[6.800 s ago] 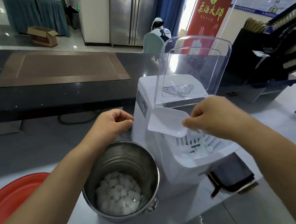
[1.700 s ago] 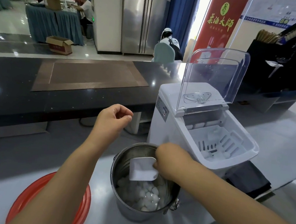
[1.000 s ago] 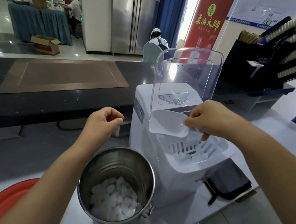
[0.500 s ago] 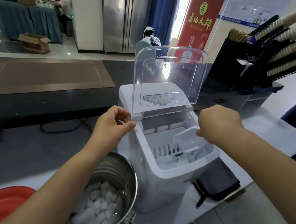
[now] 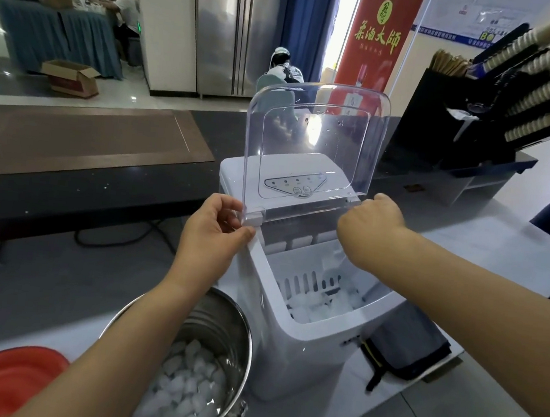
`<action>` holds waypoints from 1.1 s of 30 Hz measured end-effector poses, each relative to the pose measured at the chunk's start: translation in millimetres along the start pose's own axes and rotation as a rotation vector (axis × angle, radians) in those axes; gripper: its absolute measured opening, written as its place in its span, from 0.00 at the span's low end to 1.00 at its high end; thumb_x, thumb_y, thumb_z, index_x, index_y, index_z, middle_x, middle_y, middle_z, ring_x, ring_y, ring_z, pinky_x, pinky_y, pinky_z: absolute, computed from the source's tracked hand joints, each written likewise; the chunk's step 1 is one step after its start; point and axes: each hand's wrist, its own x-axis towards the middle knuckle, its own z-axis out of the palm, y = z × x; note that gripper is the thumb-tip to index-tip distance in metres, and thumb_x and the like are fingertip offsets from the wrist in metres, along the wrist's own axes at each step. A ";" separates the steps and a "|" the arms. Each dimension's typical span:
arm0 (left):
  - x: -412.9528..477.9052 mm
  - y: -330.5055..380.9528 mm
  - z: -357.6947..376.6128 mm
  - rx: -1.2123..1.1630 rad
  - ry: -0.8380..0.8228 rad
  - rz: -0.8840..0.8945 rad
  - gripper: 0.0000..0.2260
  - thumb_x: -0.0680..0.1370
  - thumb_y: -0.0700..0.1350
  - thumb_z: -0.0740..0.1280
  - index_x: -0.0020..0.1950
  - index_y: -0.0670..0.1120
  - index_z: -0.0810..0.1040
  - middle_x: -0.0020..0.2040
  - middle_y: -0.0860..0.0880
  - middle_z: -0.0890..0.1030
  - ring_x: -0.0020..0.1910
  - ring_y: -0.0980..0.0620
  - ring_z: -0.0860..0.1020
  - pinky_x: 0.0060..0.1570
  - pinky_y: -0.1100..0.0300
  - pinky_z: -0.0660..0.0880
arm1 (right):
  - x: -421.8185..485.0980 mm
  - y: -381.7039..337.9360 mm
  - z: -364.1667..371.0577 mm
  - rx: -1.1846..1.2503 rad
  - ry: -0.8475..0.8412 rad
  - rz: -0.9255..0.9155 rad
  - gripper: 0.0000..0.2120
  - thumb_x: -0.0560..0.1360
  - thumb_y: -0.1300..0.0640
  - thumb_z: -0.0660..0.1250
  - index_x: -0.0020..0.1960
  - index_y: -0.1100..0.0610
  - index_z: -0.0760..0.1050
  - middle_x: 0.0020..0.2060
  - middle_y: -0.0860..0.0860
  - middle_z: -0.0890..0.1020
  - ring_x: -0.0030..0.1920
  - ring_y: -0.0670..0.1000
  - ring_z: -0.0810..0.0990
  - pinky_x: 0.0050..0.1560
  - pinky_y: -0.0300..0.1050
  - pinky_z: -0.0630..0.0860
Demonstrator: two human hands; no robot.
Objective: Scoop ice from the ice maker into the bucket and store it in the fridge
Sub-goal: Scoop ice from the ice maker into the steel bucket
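Note:
The white ice maker (image 5: 304, 345) stands on the counter with its clear lid (image 5: 314, 138) raised upright. My left hand (image 5: 214, 229) pinches the lid's lower left corner at the hinge. My right hand (image 5: 371, 227) is curled against the lid's lower right corner, with its fingers hidden behind the back of the hand. Ice cubes (image 5: 318, 306) lie in the slotted basket below. The steel bucket (image 5: 241, 333) sits at the machine's left, under my left forearm, holding a pile of ice (image 5: 182, 394). No scoop shows. A steel fridge (image 5: 237, 30) stands far behind.
A red basin (image 5: 5, 380) sits at the bottom left. A dark folded pouch (image 5: 411, 349) lies right of the machine. A black rack of paper cups (image 5: 512, 96) fills the back right. A dark raised counter (image 5: 67, 188) runs behind, with people at a far table.
My right hand rose out of the ice basket to the lid's right corner, and the scoop it held is out of sight. My left hand stays at the lid's left corner.

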 end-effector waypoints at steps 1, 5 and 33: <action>0.2 -0.4 0.2 0.000 -0.004 -0.002 0.13 0.72 0.35 0.72 0.47 0.52 0.75 0.36 0.52 0.73 0.32 0.64 0.71 0.38 0.71 0.73 | 1.5 -0.6 1.9 0.004 -0.008 -0.009 0.09 0.76 0.59 0.62 0.54 0.52 0.75 0.54 0.51 0.79 0.46 0.52 0.70 0.50 0.44 0.61; 1.0 -0.4 1.4 -0.012 -0.024 -0.006 0.13 0.72 0.34 0.71 0.48 0.51 0.75 0.36 0.52 0.72 0.31 0.64 0.70 0.37 0.72 0.73 | 5.5 -4.4 9.9 0.008 -0.015 -0.055 0.09 0.76 0.59 0.62 0.55 0.53 0.76 0.54 0.51 0.79 0.54 0.53 0.76 0.51 0.44 0.65; 2.2 1.9 1.6 -0.069 -0.071 -0.053 0.13 0.73 0.33 0.69 0.49 0.50 0.75 0.35 0.51 0.70 0.34 0.57 0.71 0.40 0.64 0.75 | 13.4 11.5 26.2 0.330 -0.236 -0.044 0.17 0.72 0.61 0.65 0.60 0.55 0.76 0.47 0.53 0.77 0.45 0.55 0.77 0.29 0.40 0.67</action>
